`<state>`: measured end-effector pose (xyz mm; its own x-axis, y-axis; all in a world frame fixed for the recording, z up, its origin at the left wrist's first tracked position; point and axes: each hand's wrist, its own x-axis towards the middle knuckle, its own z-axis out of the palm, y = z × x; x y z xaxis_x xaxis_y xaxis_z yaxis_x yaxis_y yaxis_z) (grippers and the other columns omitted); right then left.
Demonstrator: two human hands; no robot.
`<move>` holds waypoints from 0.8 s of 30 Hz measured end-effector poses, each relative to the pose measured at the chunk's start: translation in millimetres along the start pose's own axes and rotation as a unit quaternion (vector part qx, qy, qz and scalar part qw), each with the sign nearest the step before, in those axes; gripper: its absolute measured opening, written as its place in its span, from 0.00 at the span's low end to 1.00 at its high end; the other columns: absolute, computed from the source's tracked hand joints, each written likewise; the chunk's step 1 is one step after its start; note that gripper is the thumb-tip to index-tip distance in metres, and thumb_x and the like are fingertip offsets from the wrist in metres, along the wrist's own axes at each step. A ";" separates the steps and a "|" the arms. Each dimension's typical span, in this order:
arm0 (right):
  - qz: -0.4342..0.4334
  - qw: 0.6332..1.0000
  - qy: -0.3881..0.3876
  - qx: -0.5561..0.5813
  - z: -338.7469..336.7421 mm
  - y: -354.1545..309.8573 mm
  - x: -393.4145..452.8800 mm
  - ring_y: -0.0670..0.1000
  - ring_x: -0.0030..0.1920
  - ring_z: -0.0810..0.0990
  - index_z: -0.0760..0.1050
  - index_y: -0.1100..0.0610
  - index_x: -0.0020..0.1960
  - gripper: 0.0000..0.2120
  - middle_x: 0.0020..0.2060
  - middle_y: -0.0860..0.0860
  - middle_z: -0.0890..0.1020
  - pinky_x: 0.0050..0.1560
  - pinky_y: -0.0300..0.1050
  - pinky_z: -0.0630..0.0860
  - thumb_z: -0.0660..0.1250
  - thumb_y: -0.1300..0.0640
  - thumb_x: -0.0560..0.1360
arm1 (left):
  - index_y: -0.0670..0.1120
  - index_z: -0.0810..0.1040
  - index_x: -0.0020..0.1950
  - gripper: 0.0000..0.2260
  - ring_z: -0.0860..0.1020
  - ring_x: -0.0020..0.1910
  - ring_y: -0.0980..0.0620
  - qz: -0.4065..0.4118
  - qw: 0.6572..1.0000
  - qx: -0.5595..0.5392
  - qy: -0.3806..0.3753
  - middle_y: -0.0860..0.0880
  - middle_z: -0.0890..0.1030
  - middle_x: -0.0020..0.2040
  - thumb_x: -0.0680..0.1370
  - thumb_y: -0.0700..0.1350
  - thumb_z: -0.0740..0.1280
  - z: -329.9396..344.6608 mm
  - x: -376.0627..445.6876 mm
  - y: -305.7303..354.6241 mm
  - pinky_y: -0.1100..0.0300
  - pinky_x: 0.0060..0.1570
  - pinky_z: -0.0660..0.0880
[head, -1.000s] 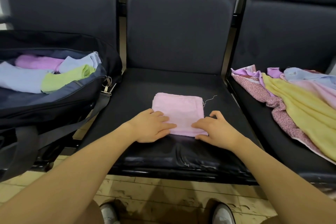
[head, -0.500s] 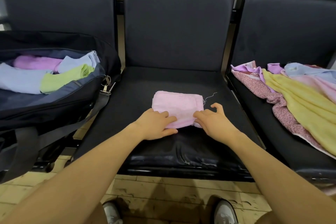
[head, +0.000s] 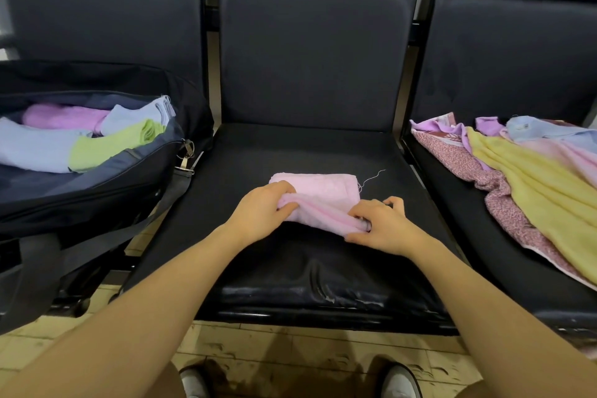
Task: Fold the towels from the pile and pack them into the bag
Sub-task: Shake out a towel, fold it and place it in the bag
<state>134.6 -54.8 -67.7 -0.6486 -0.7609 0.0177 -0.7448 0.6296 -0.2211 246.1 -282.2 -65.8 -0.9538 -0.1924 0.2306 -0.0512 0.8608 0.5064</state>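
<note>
On my left sits the big open dark blue cloth bag point(head: 97, 184), and inside it I can see folded towels, light blue, purple and green. In the middle, on the black padded seat point(head: 323, 268), lies the small folded pink towel point(head: 323, 186). I think it is soft, light and floppy, so it will bend and come undone if I lift it by one corner only. The best place to hold it looks like the near edge, at both ends, so the layers stay together. My left hand point(head: 261, 213) is curled on the left end of that near edge, with my thumb under and my fingers on top, pinching the cloth. My right hand point(head: 382, 226) is curled on the right end, fingers bunching up the pink folds. On my right, on the next seat, waits the loose pile of yellow, pink, blue and flowery towels point(head: 529, 181).
</note>
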 end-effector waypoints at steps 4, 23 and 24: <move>0.072 0.977 0.098 0.178 -1.5 5.6 9.7 0.49 0.43 0.73 0.76 0.54 0.43 0.01 0.39 0.48 0.77 0.64 0.47 0.61 0.67 0.57 0.73 | 0.48 0.74 0.60 0.10 0.78 0.46 0.47 -0.015 0.999 -0.014 0.031 0.49 0.81 0.50 0.80 0.48 0.63 0.6 8.2 -2.5 0.54 0.53 0.73; 0.281 0.936 0.185 0.107 19.3 -5.2 102.5 0.56 0.61 0.70 0.72 0.52 0.63 0.15 0.60 0.53 0.73 0.63 0.52 0.61 0.63 0.50 0.78 | 0.43 0.73 0.54 0.15 0.75 0.50 0.45 -0.208 0.950 0.136 0.188 0.46 0.79 0.50 0.81 0.54 0.57 38.0 70.9 -34.5 0.53 0.52 0.65; 0.296 0.933 0.182 0.092 21.8 -6.2 102.9 0.57 0.63 0.69 0.71 0.52 0.64 0.17 0.62 0.54 0.71 0.64 0.53 0.61 0.63 0.48 0.78 | 0.43 0.74 0.52 0.16 0.75 0.49 0.45 -0.197 0.951 0.140 0.195 0.46 0.79 0.48 0.81 0.54 0.57 38.0 67.5 -34.6 0.53 0.51 0.65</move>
<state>75.9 -140.5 -85.8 -0.9731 -0.1637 0.1621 -0.2213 0.8600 -0.4598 172.3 -307.0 -99.3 -0.6655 -0.6381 0.3873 -0.5102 0.7676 0.3880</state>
